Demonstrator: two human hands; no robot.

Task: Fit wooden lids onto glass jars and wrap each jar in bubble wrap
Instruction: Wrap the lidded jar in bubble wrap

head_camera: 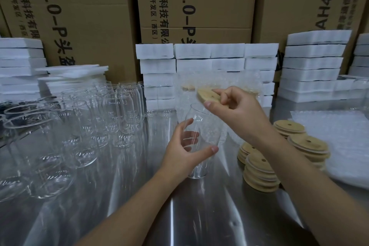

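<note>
A clear glass jar (201, 126) stands tilted at the middle of the steel table, its base resting on the surface. My left hand (184, 150) grips its lower body, thumb in front and fingers behind the glass. Just above the jar's open rim, my right hand (237, 112) pinches a round wooden lid (207, 95) with a small hole, held at a slant. Stacks of more wooden lids (259, 173) lie to the right. A bubble wrap sheet (335, 142) is spread at the right edge.
Several empty glass jars (119, 110) crowd the left half of the table. Jars wrapped in bubble wrap (219, 80) stand behind my hands. White foam stacks (311, 68) and tall cardboard boxes (199, 6) line the back.
</note>
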